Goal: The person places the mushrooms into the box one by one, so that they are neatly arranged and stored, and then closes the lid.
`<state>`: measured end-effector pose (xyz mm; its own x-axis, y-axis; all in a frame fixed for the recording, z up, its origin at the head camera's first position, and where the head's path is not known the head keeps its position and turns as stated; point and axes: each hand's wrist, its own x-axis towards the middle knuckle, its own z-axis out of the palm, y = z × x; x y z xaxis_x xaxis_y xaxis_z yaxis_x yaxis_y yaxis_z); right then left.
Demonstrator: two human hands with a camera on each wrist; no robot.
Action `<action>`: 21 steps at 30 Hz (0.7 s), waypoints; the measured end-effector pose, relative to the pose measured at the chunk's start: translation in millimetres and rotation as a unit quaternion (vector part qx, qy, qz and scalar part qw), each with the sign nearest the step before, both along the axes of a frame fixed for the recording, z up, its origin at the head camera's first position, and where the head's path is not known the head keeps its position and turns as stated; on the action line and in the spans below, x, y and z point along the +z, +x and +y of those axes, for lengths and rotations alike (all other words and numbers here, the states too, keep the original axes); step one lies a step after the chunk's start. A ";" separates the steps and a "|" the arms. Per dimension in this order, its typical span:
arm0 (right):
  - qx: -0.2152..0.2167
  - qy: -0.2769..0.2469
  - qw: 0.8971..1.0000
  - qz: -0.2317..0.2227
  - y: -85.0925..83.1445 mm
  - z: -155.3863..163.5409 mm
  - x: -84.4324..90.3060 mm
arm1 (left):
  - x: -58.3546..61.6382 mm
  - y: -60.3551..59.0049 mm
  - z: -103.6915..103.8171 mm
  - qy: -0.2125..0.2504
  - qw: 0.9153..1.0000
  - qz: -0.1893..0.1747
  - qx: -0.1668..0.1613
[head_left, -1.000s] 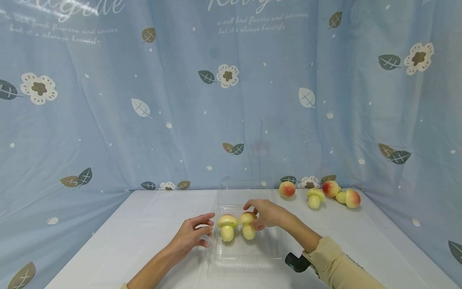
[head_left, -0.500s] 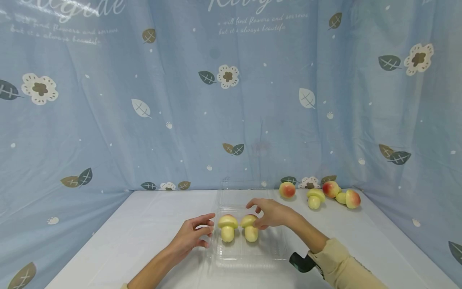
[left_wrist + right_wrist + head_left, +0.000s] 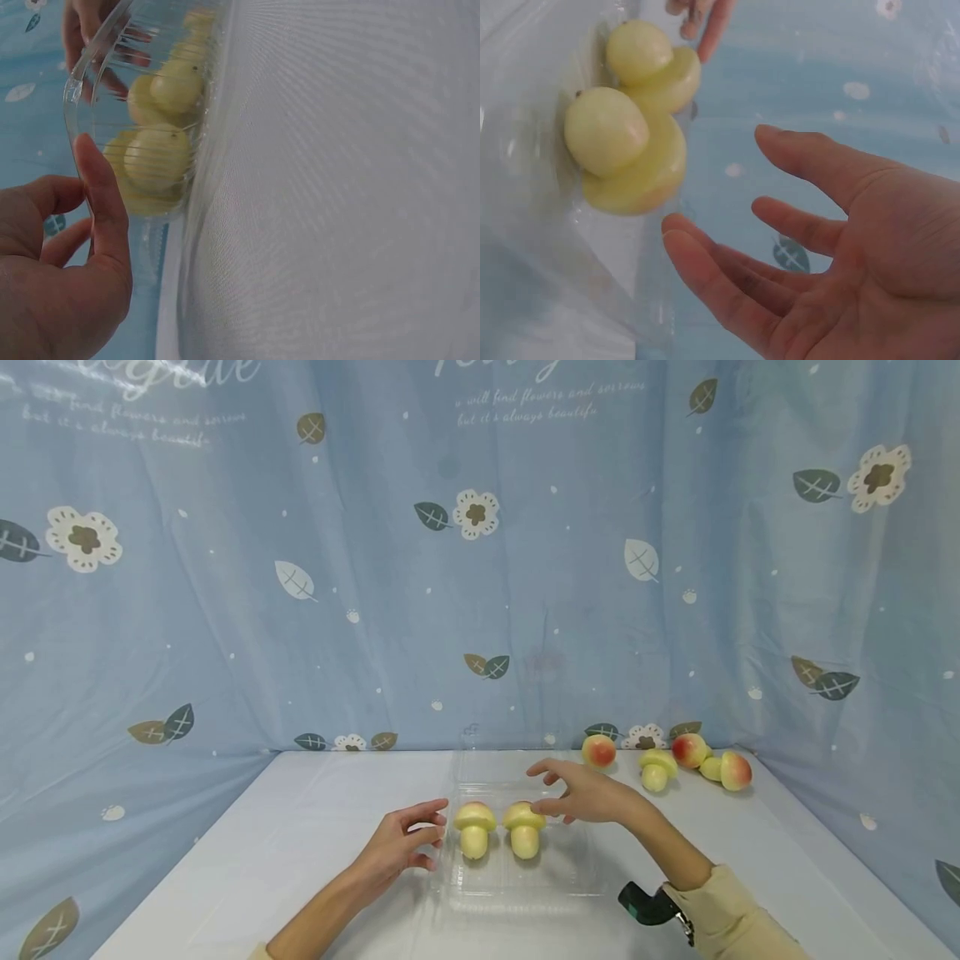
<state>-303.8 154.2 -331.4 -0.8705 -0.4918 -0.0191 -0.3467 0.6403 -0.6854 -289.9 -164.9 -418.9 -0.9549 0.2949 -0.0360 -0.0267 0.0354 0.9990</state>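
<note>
A pale blue cloth backdrop (image 3: 225,610) printed with cream flowers and grey-green leaves hangs behind and to both sides of a white-covered table (image 3: 300,827). In the middle of the table sits a clear, shallow plastic clamshell tray (image 3: 570,872), its lid standing open toward twelve o'clock. The person's left hand (image 3: 397,847) is at the tray's nine o'clock edge, fingers curled and the thumb pressed against the clear rim, which the left wrist view shows plainly; it holds the tray wall rather than any mushroom. The right hand (image 3: 588,793), coming out of a beige sleeve (image 3: 720,918), hovers just above the tray at about two o'clock of the mushrooms, its fingers spread and relaxed, grasping nothing and clear of the nearer cap. Inside the tray two pale yellow toy mushrooms stand upright side by side, nearly touching: the left mushroom (image 3: 474,829) close to the left hand's fingertips, the right mushroom (image 3: 523,828) just beside the right hand. Toward one o'clock at the far table edge lie three red-and-yellow toy peaches (image 3: 598,750) and a third yellow toy mushroom (image 3: 656,769), well apart from the tray.
</note>
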 end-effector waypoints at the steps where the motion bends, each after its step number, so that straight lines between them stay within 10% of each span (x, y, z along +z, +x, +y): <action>1: -0.001 -0.007 1.000 0.000 0.0 3.1 0.4 | 0.2 -0.2 0.1 0.000 1.000 0.001 0.000; 21: -0.031 -0.069 0.996 0.044 -6.8 57.8 2.8 | 2.1 1.6 0.8 -0.004 1.000 -0.007 0.002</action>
